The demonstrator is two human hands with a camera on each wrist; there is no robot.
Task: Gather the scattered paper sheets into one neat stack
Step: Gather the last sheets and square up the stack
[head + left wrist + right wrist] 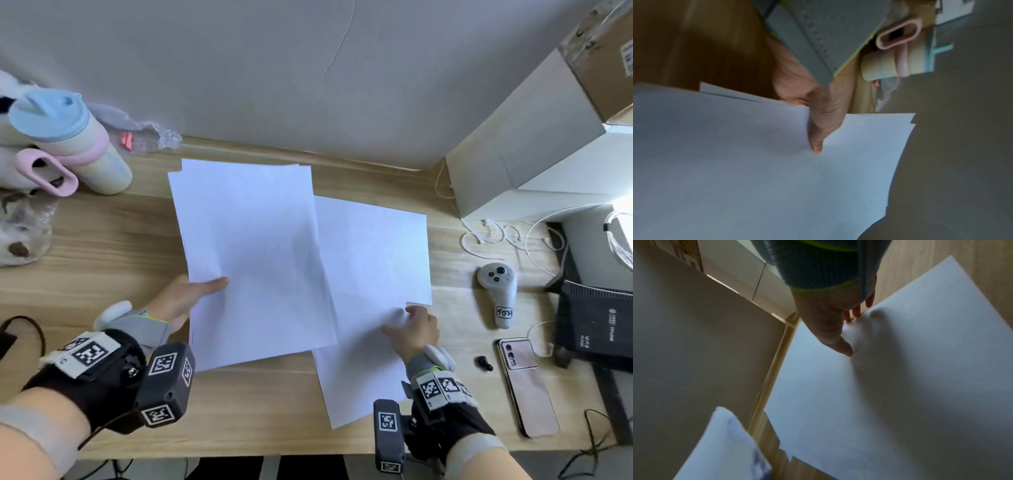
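A loose stack of white sheets [250, 260] lies tilted on the wooden desk [102, 246], its corners not quite aligned. My left hand [191, 298] grips its left edge, thumb [818, 129] on top and fingers underneath. The stack [756, 178] overlaps more white sheets [373, 253] to its right, one of them reaching toward the front edge [356, 387]. My right hand [411, 325] pinches the right edge of these sheets [900, 386], thumb [840, 344] on top and fingers [856, 313] under the paper, which bulges there.
A pastel tumbler [65, 144] and a plush toy [17, 236] stand at the left. On the right lie a white controller [496, 287], a phone [527, 387], an earbud [483, 363], cables [496, 236], a black router [596, 322] and a white box [534, 154]. A wall closes the back.
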